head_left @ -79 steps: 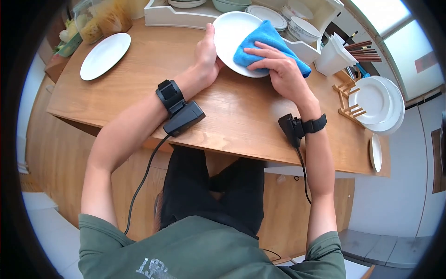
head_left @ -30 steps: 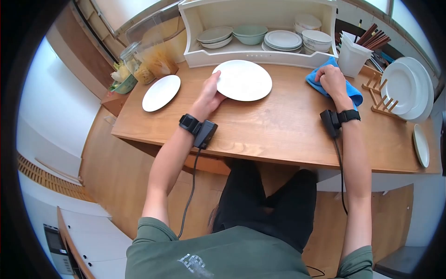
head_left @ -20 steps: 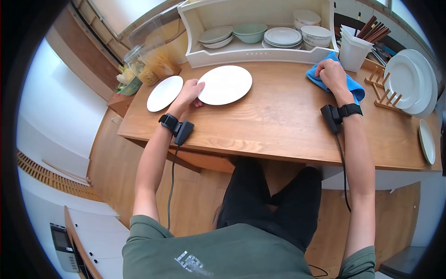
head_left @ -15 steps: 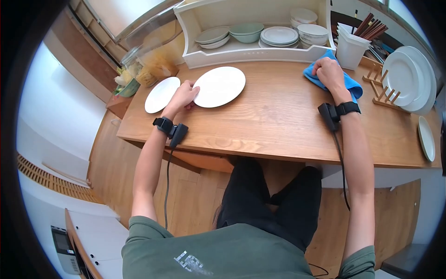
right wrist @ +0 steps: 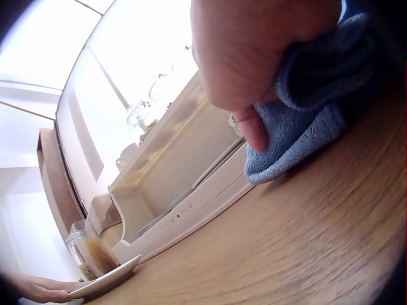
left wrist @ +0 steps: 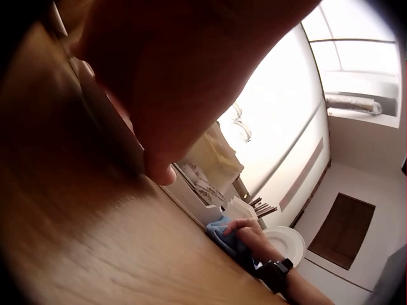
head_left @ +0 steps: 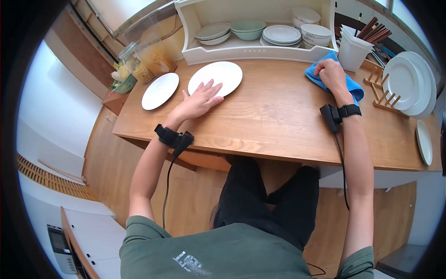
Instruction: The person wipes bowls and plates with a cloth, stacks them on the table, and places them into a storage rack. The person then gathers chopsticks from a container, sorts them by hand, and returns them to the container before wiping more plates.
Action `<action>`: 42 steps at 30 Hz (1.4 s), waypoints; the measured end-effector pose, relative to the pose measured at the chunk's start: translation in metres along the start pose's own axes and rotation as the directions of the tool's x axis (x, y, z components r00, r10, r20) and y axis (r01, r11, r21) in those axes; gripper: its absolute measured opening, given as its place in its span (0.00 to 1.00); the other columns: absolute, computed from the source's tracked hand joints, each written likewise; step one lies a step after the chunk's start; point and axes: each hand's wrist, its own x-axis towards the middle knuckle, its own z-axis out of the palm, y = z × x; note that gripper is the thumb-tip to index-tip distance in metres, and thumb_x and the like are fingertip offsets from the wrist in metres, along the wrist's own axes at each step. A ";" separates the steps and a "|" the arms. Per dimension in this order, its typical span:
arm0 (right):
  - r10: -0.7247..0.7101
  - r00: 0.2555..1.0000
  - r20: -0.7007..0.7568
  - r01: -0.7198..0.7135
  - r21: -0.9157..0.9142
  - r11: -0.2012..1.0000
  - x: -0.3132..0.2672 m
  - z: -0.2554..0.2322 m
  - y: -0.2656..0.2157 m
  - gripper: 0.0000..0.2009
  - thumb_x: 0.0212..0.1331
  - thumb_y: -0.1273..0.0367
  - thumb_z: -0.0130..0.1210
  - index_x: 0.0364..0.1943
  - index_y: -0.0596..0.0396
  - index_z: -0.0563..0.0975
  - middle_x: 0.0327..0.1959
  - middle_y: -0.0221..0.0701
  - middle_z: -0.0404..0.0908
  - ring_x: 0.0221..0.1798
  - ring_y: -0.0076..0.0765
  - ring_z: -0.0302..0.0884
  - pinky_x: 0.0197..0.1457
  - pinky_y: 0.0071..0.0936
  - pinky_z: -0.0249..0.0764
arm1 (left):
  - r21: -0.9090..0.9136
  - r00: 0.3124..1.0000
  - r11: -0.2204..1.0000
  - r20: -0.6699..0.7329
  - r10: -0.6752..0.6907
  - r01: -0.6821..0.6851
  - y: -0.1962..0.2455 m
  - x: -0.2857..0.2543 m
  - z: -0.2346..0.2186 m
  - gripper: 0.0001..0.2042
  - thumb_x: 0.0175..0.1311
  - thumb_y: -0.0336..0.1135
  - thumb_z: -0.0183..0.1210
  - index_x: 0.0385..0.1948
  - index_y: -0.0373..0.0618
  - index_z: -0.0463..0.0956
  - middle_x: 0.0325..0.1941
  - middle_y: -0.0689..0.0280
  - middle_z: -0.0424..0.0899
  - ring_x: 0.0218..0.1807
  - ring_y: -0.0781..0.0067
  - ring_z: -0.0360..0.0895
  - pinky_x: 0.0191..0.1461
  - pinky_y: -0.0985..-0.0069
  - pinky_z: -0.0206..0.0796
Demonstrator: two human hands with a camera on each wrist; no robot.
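Across the worktop [head_left: 274,116], the white plate [head_left: 220,73] lies just ahead of the nearer left hand [head_left: 199,102], whose fingers spread apart over its near rim. Well off to the right, the right hand [head_left: 331,74] grips the blue cloth [head_left: 356,91], fingers curled.

Bright daylight, washed-out window [left wrist: 369,58], warped dark edges.

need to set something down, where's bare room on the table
Widest: the table between the plate at the left hand and the blue cloth. Smaller: between the right forearm and the dish far right. Crowded: the left end, with another plate, and around the cloth, white container and rack.
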 end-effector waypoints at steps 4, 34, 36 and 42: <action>-0.016 1.000 -0.021 0.016 -0.005 1.000 0.000 0.003 0.001 0.09 0.41 0.76 0.51 0.19 0.51 0.83 0.27 0.42 0.82 0.34 0.47 0.80 0.41 0.37 0.75 | 0.047 0.992 0.991 0.010 -0.126 0.126 -0.016 -0.001 -0.008 0.29 0.67 0.63 0.37 0.68 0.67 0.53 0.76 0.62 0.44 0.76 0.52 0.37 0.67 0.33 0.16; -0.115 0.992 -0.045 0.112 -0.055 0.992 0.004 0.018 0.023 0.07 0.47 0.68 0.55 0.27 0.53 0.83 0.29 0.46 0.81 0.35 0.51 0.81 0.40 0.42 0.77 | -0.219 0.999 0.976 -0.050 0.009 -0.020 -0.139 0.015 -0.001 0.26 0.68 0.55 0.46 0.67 0.66 0.58 0.75 0.66 0.49 0.76 0.58 0.38 0.71 0.44 0.22; -0.035 0.999 -0.018 0.034 -0.054 0.998 0.004 0.017 0.017 0.07 0.46 0.68 0.57 0.27 0.53 0.84 0.31 0.45 0.82 0.36 0.49 0.82 0.41 0.41 0.78 | -0.237 0.997 0.969 -0.048 0.068 -0.077 -0.149 0.022 0.000 0.25 0.68 0.49 0.48 0.66 0.63 0.59 0.75 0.65 0.49 0.76 0.58 0.38 0.73 0.49 0.24; 0.061 0.998 -0.021 -0.061 0.009 0.998 0.000 0.010 0.004 0.06 0.42 0.71 0.56 0.20 0.44 0.84 0.26 0.39 0.83 0.33 0.47 0.82 0.39 0.37 0.78 | -0.305 0.999 0.952 -0.030 0.020 -0.028 -0.102 0.011 -0.014 0.24 0.68 0.47 0.50 0.66 0.61 0.61 0.75 0.63 0.49 0.76 0.58 0.39 0.73 0.53 0.22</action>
